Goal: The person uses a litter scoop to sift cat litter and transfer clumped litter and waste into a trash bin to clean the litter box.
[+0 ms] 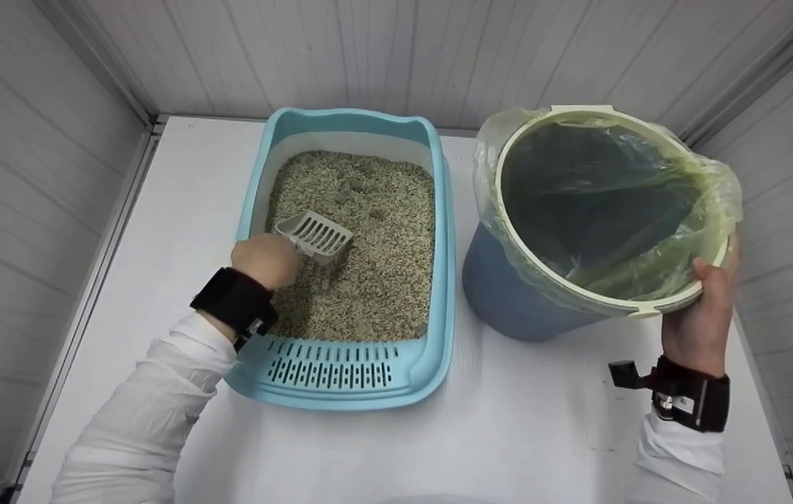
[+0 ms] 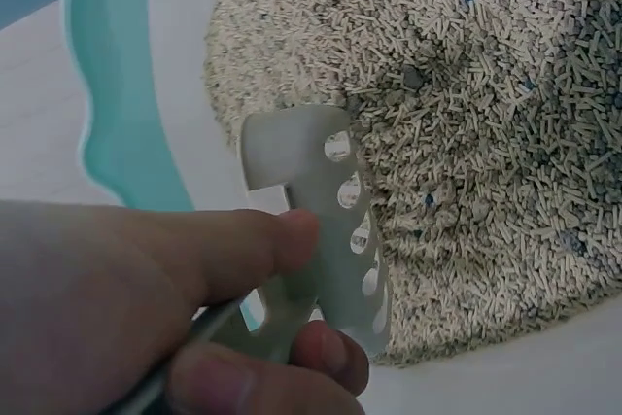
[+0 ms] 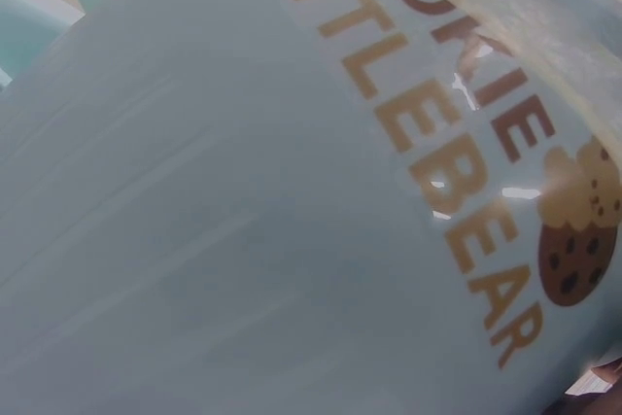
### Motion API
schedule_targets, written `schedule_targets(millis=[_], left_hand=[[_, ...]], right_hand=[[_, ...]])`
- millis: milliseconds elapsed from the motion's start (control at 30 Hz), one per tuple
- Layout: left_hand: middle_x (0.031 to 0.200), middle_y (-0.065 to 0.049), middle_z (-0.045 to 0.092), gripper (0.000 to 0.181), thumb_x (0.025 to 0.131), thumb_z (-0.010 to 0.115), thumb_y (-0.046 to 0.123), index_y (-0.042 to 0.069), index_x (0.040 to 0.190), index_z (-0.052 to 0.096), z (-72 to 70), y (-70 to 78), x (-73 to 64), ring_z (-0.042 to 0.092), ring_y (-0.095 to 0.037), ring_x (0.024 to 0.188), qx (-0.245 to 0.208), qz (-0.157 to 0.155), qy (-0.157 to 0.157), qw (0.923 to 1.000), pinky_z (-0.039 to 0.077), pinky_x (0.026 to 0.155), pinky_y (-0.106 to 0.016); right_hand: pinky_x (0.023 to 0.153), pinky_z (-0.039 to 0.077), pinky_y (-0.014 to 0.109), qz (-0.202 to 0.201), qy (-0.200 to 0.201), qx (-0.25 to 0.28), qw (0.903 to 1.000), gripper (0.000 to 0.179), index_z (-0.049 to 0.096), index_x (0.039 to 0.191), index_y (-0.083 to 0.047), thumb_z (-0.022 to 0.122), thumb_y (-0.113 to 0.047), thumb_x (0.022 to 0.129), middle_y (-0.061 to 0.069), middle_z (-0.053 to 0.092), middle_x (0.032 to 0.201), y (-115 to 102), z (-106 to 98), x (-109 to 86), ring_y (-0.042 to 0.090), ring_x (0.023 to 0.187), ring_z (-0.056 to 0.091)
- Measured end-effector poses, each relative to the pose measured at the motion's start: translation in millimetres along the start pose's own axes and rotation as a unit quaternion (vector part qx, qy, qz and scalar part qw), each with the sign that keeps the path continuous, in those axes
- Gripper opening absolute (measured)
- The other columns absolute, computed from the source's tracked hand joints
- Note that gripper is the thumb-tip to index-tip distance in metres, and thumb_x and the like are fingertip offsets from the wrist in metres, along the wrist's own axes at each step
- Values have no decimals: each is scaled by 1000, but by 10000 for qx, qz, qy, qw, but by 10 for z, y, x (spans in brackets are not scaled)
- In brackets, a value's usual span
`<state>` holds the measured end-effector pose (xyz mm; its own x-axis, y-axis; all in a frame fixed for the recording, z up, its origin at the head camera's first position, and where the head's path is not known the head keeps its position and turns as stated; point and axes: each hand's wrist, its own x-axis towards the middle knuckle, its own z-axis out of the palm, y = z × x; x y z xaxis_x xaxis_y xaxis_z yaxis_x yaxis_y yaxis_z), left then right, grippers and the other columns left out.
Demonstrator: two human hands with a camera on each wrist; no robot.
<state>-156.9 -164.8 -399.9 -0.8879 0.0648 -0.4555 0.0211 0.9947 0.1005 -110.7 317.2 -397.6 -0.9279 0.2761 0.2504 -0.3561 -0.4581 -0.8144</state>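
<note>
My left hand (image 1: 267, 260) grips the handle of a pale grey slotted litter scoop (image 1: 316, 236), over the left part of the litter. In the left wrist view the scoop (image 2: 306, 157) is tilted on its side, thumb and fingers (image 2: 292, 240) round its neck. Below it, pellet litter (image 1: 375, 280) fills a light blue litter box (image 1: 444, 280). With my right hand (image 1: 703, 318) I hold the near right rim of a blue trash bin (image 1: 522, 301), thumb over the edge. The bin leans, its mouth facing me, lined with a yellowish clear bag (image 1: 662, 259).
The litter box has a slotted front ledge (image 1: 330, 371) and stands left of the bin on a white table (image 1: 508, 434). Grey panelled walls (image 1: 382, 56) enclose the back and both sides. Dark lumps (image 1: 351, 189) show in the litter. Lettering (image 3: 428, 133) marks the bin's side.
</note>
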Motion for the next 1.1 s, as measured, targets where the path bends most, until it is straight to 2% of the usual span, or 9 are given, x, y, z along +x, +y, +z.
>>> schedule_targets(millis=[100,233,333,533,667,733,867,967,1100], left_hand=[[66,-10,53,41,97,42,16,10,57,47,-34,87,135,45,-19,59,188,-57,-337,9992,43,57,-35],[84,-16,63,32,96,43,12,7,68,59,-62,179,273,54,-22,71,271,-126,-558,9980,50,72,-41],[87,-15,64,29,96,44,14,7,74,61,-49,234,356,57,-23,77,197,-212,-537,9981,49,84,-44],[91,-16,66,31,98,42,14,4,83,67,2,305,506,52,-19,70,-1,-312,-392,9987,43,66,-33],[95,-17,67,31,99,41,14,2,92,69,29,368,597,58,-22,77,-29,-358,-290,9989,43,68,-33],[99,-17,67,31,99,42,15,1,98,69,39,401,642,61,-25,84,-14,-419,-254,9988,46,75,-35],[83,-11,64,31,99,42,17,3,98,70,49,458,734,52,-17,67,26,-548,-191,9983,39,63,-30],[63,-3,48,31,100,41,17,4,94,70,63,482,808,34,-12,55,41,-546,-82,9985,28,53,-28],[61,-1,43,31,100,41,17,3,99,69,110,502,910,29,-11,53,-222,-618,175,9977,30,54,-27]], right_hand=[[109,28,35,28,46,6,10000,66,33,146,-20,41,0,84,9,28,151,-10,-2,-3,26,140,25],[109,29,34,46,89,-37,9999,65,33,145,-20,42,-1,83,8,28,151,-4,-8,-4,26,139,25],[111,26,35,28,53,-63,10000,65,33,145,-20,40,-1,83,8,28,152,1,-7,0,25,140,25],[111,25,36,27,54,-47,10000,65,33,145,-19,39,0,84,9,28,152,-5,1,8,25,140,25],[111,25,36,-6,67,-26,10000,65,34,145,-19,39,0,83,10,28,152,-1,0,22,26,140,26],[110,26,36,-1,94,-14,10000,66,35,145,-19,41,0,82,10,28,152,0,-1,26,26,139,26],[109,29,35,12,150,-28,9999,66,36,144,-19,43,0,81,11,29,151,-1,-4,26,27,139,26],[110,28,36,0,156,8,9999,67,35,145,-19,44,0,81,11,29,151,-1,-3,27,27,139,26],[111,26,37,-29,104,10,9999,67,35,145,-19,43,0,81,11,29,151,1,3,29,27,139,26]])
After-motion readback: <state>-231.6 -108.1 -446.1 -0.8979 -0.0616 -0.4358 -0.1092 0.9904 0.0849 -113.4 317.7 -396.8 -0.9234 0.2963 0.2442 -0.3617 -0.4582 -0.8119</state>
